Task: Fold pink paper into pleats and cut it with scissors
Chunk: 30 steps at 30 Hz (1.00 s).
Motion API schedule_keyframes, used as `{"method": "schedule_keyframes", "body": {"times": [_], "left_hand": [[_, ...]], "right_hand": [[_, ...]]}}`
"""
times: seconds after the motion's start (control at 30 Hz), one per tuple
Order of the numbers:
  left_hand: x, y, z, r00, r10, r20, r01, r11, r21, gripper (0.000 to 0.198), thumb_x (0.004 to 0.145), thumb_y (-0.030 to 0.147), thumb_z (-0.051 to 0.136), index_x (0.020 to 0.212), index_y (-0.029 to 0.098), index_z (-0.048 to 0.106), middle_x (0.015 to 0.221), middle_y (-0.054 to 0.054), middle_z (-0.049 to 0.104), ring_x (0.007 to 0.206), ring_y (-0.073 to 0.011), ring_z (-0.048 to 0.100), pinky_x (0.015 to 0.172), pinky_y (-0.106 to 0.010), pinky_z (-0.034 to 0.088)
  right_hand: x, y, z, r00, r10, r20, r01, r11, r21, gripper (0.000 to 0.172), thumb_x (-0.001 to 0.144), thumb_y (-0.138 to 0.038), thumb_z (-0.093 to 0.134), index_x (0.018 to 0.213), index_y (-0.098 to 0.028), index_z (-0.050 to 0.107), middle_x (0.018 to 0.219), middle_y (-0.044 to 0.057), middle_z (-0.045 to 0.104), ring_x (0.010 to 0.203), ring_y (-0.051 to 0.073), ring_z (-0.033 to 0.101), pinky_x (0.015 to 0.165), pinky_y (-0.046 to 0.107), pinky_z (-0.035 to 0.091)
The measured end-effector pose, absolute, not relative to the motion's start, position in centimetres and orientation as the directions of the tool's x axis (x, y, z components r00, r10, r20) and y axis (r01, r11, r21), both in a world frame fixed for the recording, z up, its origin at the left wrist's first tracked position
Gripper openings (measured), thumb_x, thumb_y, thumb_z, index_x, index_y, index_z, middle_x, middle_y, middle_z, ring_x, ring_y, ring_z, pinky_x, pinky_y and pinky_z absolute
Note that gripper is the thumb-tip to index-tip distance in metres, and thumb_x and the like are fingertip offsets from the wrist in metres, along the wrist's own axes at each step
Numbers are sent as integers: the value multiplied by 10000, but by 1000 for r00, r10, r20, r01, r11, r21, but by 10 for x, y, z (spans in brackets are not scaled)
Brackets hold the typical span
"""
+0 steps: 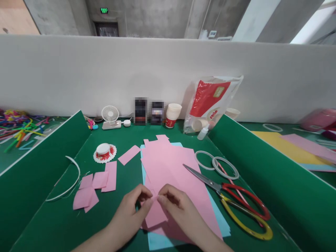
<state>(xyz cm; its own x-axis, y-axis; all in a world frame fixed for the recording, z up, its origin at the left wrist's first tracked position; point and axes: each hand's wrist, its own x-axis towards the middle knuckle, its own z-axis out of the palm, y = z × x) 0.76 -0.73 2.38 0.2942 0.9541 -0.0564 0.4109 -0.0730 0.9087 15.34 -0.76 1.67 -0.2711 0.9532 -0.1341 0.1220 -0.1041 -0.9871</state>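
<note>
My left hand (135, 206) and my right hand (175, 204) meet at the lower middle, thumbs and forefingers pinching the upper edge of a small pink paper piece (155, 216). It hangs over a stack of larger pink sheets (181, 168), which lies on light blue sheets (220, 220). Scissors (215, 187) with one red and one yellow handle rest with their blades on the right side of the stack. Several cut pink pieces (110, 176) lie to the left, some of them overlapping.
Green dividers (262, 161) flank the desk. A white strip (78, 175) and a paper-cup base with a frilled rim (104, 153) lie left. Tape rings (225, 168) lie right. At the back stand a fan (110, 115), cups (173, 113), a glue bottle (203, 133) and a plastic bag (212, 101).
</note>
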Motion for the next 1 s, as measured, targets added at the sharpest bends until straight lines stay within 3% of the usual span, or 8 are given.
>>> {"method": "schedule_keyframes", "body": {"times": [0.13, 0.3, 0.4, 0.67, 1.0], "left_hand": [[8, -8, 24, 340, 937, -77, 375, -60, 925, 169, 763, 298, 434, 638, 192, 474, 597, 32, 498, 585, -136, 469, 568, -229, 361], [6, -4, 25, 199, 975, -99, 341, 25, 940, 155, 744, 270, 428, 607, 197, 431, 583, 48, 438, 587, -132, 440, 568, -224, 341], [7, -3, 25, 186, 973, -136, 281, 80, 956, 148, 742, 282, 426, 622, 197, 427, 597, 52, 411, 595, -126, 423, 569, -216, 333], [9, -8, 27, 276, 937, -213, 204, 159, 966, 138, 725, 282, 451, 630, 184, 432, 572, 69, 362, 540, -100, 351, 525, -205, 295], [14, -14, 25, 283, 932, -228, 169, 185, 968, 162, 694, 265, 482, 571, 183, 416, 528, 71, 374, 494, -93, 350, 489, -208, 287]], "right_hand": [[152, -10, 16, -307, 944, -122, 165, -73, -984, 170, 764, -264, 451, 620, -175, 457, 525, -58, 388, 495, 90, 364, 465, 204, 281], [152, -14, 20, -298, 938, -175, 123, -144, -982, 84, 728, -209, 495, 810, -192, 499, 661, -27, 512, 647, 120, 500, 582, 212, 387], [151, -15, 20, -273, 950, -153, 146, -116, -982, 55, 706, -186, 507, 760, -195, 499, 694, -18, 538, 666, 123, 520, 604, 215, 409], [150, -16, 15, -218, 969, 114, 326, 182, -928, 102, 758, -203, 414, 753, -178, 514, 607, -2, 561, 560, 124, 525, 527, 211, 420], [146, -22, 9, -189, 886, 423, 500, 457, -735, 159, 753, -143, 384, 623, -181, 468, 550, -3, 520, 482, 108, 500, 438, 189, 401]]}}
